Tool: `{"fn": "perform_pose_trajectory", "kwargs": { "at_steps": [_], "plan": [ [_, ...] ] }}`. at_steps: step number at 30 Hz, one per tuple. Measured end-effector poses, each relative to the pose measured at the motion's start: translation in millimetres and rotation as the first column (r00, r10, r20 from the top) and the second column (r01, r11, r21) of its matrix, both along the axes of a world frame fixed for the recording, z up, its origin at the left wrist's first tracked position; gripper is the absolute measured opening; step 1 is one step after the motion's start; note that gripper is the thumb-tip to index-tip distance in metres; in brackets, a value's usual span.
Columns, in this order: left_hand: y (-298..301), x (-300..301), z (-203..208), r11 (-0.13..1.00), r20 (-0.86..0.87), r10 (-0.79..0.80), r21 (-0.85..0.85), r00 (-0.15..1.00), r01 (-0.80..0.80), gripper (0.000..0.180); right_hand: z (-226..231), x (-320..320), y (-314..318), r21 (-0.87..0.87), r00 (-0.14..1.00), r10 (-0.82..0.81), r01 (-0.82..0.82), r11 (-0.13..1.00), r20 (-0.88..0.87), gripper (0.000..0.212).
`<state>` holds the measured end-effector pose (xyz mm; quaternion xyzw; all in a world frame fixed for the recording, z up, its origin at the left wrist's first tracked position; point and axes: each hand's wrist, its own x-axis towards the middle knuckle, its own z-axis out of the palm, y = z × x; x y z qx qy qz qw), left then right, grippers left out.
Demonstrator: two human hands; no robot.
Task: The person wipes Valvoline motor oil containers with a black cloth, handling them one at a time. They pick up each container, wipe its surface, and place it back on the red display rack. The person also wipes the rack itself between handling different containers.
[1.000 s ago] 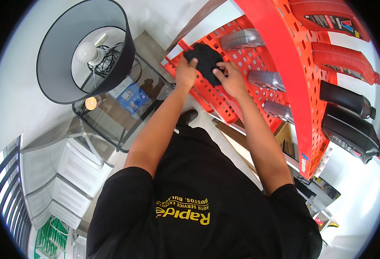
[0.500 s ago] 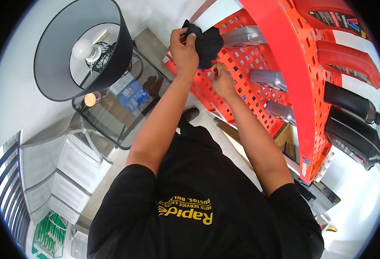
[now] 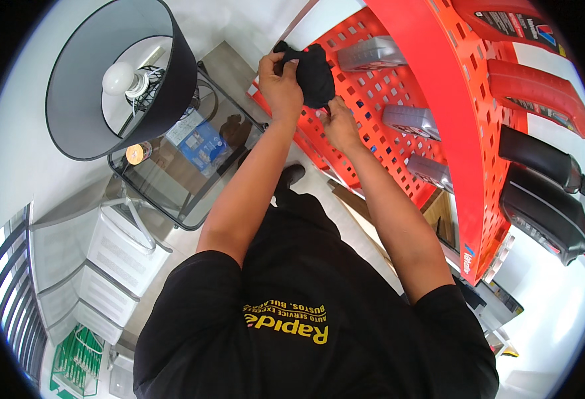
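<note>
A crumpled black cloth (image 3: 315, 76) hangs in front of the red perforated rack (image 3: 372, 136). My left hand (image 3: 282, 86) pinches its upper left edge between thumb and fingers. At the lower edge of the cloth, my right hand (image 3: 339, 124) has its fingers closed on the fabric. Just beyond the cloth, a grey oil bottle (image 3: 372, 54) rests on the rack. A second grey bottle (image 3: 412, 122) and a third grey bottle (image 3: 431, 171) stand nearer, to the right of my right forearm.
Red jugs (image 3: 538, 96) and black jugs (image 3: 544, 209) line the rack's right side. On the left, a dark lampshade with a bulb (image 3: 118, 80) stands over a glass table (image 3: 202, 193) holding a blue packet (image 3: 200, 143). White metal seats (image 3: 109, 292) are at lower left.
The cloth has shifted slightly left and bunched up a little. My right hand has moved a little up against its lower edge; my left hand still grips it.
</note>
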<state>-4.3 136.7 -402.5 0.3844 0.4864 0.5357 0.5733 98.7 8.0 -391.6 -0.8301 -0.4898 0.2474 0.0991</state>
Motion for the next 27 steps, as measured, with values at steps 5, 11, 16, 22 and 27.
{"fn": "perform_pose_trajectory", "kwargs": {
  "at_steps": [5,11,16,22,27],
  "plan": [
    [7,-5,-11,0.982,-0.189,0.021,0.187,0.982,0.015,0.017,0,-2,1,0.099,0.999,0.0,0.005,0.995,-0.042,0.035],
    [10,-18,-27,0.976,-0.438,0.025,0.205,0.899,0.073,0.02,12,-5,7,0.014,0.998,-0.02,0.021,1.0,-0.065,0.038],
    [8,-18,-22,0.972,-0.488,0.098,0.236,0.867,0.023,0.019,-6,2,0,0.076,1.0,0.006,-0.006,0.997,-0.007,0.036],
    [7,-9,-7,0.996,-0.023,-0.006,-0.093,1.0,0.004,0.026,6,1,7,-0.011,0.997,-0.021,0.02,1.0,-0.078,0.031],
    [-3,-2,-5,0.987,-0.152,-0.019,0.155,0.988,0.043,0.034,12,3,9,-0.036,0.989,-0.048,0.043,0.998,-0.137,0.03]
  ]
}}
